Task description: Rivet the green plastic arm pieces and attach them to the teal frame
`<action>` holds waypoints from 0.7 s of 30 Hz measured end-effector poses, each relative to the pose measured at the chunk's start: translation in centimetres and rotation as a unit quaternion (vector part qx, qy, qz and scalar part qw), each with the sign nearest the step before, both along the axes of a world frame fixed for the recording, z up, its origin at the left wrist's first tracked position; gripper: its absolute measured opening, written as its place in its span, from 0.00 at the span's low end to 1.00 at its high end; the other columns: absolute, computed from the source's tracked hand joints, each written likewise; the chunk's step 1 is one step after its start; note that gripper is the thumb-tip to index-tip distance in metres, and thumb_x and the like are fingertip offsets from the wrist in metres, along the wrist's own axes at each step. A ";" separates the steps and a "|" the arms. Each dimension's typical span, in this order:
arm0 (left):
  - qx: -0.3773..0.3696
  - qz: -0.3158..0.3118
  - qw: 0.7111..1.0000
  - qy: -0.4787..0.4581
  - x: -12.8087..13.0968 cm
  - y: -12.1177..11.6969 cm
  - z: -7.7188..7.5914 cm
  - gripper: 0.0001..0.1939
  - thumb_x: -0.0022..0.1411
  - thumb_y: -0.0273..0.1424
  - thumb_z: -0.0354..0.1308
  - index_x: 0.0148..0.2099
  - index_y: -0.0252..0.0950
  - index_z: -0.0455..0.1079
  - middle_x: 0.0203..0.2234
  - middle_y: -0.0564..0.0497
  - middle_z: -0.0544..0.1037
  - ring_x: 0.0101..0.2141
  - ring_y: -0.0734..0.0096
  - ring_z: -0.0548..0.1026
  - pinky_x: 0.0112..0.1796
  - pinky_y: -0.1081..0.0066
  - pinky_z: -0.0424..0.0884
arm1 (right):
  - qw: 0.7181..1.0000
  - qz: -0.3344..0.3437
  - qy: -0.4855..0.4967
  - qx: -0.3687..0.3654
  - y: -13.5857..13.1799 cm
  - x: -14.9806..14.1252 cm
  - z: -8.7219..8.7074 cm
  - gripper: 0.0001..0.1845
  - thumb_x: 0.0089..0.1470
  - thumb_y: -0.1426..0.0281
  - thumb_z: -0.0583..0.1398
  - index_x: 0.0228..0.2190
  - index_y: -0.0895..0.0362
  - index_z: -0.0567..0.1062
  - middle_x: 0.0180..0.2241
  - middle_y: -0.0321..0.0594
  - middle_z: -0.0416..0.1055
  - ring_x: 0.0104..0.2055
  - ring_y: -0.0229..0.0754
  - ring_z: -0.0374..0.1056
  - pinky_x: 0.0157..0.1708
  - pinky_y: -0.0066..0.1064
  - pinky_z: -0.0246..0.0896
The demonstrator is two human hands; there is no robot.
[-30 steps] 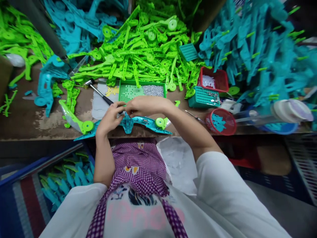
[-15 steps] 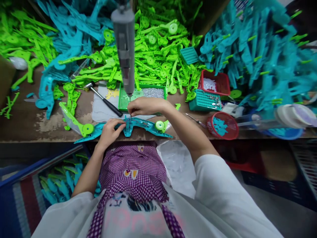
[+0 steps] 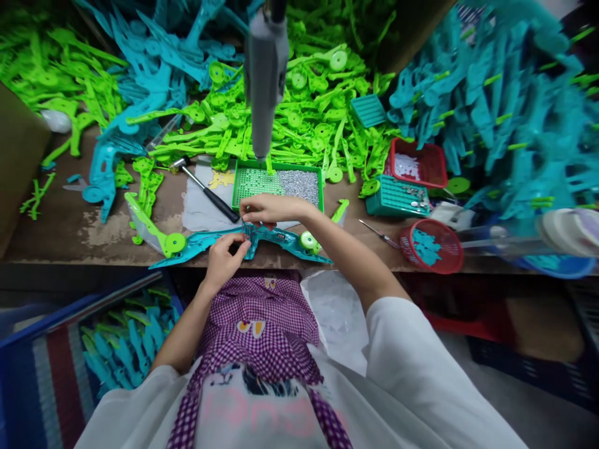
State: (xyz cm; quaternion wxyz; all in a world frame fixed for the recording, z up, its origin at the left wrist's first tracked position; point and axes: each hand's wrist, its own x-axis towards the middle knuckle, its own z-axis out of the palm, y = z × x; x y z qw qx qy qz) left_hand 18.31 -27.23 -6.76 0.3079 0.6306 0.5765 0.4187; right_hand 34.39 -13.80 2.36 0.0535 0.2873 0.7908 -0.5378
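A long teal plastic toy part (image 3: 281, 238) with green wheels lies across the front edge of the wooden bench (image 3: 70, 231). My left hand (image 3: 224, 257) is closed on its middle from the near side. My right hand (image 3: 267, 211) pinches at the same spot from above, fingers together; what sits between them is too small to make out. A grey powered screwdriver (image 3: 266, 68) hangs over the bench, its tip just above the green screw tray (image 3: 279, 184).
Heaps of green (image 3: 290, 118) and teal parts (image 3: 496, 106) cover the back of the bench. A hammer (image 3: 206, 190), red baskets (image 3: 430, 246) and a teal box (image 3: 397, 196) sit nearby. A blue crate (image 3: 116, 349) of teal parts stands at lower left.
The hanging screwdriver has swung in from the upper left to over the screw tray. My left hand slid down to the near side of the teal part; the right hand stayed.
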 end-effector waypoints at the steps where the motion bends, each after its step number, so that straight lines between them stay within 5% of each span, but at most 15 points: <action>1: -0.016 0.005 1.000 -0.004 -0.1 0.1 0.1 0.09 0.64 0.37 0.57 0.35 0.37 0.71 0.33 0.49 0.80 0.37 0.66 0.77 0.42 0.66 0.70 | 0.999 -0.033 -0.001 -0.041 -0.1 0.2 -0.2 0.02 0.60 0.72 0.53 0.34 0.56 0.63 0.23 0.30 0.67 0.17 0.29 0.58 0.21 0.24 0.52; 4: -0.047 0.008 0.999 -0.012 -0.3 0.3 0.2 0.10 0.64 0.39 0.55 0.37 0.37 0.70 0.31 0.50 0.79 0.33 0.68 0.76 0.36 0.69 0.69 | 0.988 -0.105 -0.011 -0.117 -0.3 0.6 -0.7 0.03 0.60 0.74 0.51 0.34 0.55 0.62 0.21 0.30 0.68 0.17 0.29 0.58 0.21 0.23 0.55; 6: -0.049 0.001 0.999 -0.007 -0.4 0.4 0.2 0.10 0.64 0.39 0.56 0.37 0.37 0.70 0.31 0.51 0.79 0.32 0.68 0.75 0.37 0.69 0.69 | 0.988 -0.119 -0.017 -0.102 -0.4 0.6 -0.8 0.04 0.59 0.75 0.52 0.32 0.55 0.62 0.22 0.32 0.70 0.19 0.30 0.62 0.23 0.24 0.57; 9: -0.049 0.000 0.999 0.011 -0.1 0.3 0.0 0.08 0.62 0.38 0.58 0.37 0.38 0.70 0.30 0.51 0.78 0.31 0.69 0.74 0.37 0.68 0.68 | 0.995 -0.071 -0.026 0.068 -0.5 -0.1 -0.5 0.05 0.58 0.76 0.54 0.30 0.56 0.65 0.24 0.36 0.72 0.25 0.33 0.65 0.28 0.26 0.57; 13: -0.047 0.038 0.998 0.025 0.4 0.1 -0.2 0.08 0.60 0.36 0.61 0.36 0.38 0.70 0.30 0.52 0.78 0.29 0.69 0.73 0.36 0.68 0.68 | 0.944 0.061 -0.039 0.322 -0.5 -1.6 -0.3 0.07 0.61 0.73 0.53 0.35 0.57 0.71 0.29 0.41 0.73 0.29 0.38 0.64 0.30 0.31 0.50; 16: -0.020 0.036 0.998 0.051 0.3 0.1 -0.1 0.06 0.62 0.35 0.60 0.37 0.38 0.72 0.31 0.51 0.79 0.32 0.66 0.75 0.39 0.65 0.68 | 0.923 0.109 -0.063 0.363 -0.2 -2.3 -0.4 0.10 0.62 0.73 0.51 0.38 0.57 0.73 0.32 0.42 0.73 0.30 0.37 0.62 0.30 0.31 0.46; 21: 0.109 -0.022 0.985 0.134 -1.0 0.4 0.7 0.04 0.60 0.34 0.63 0.34 0.40 0.76 0.35 0.49 0.79 0.40 0.62 0.73 0.45 0.60 0.68 | 0.934 0.129 -0.044 0.331 -0.5 -2.7 0.7 0.10 0.61 0.73 0.52 0.36 0.57 0.74 0.30 0.39 0.71 0.28 0.34 0.58 0.30 0.30 0.45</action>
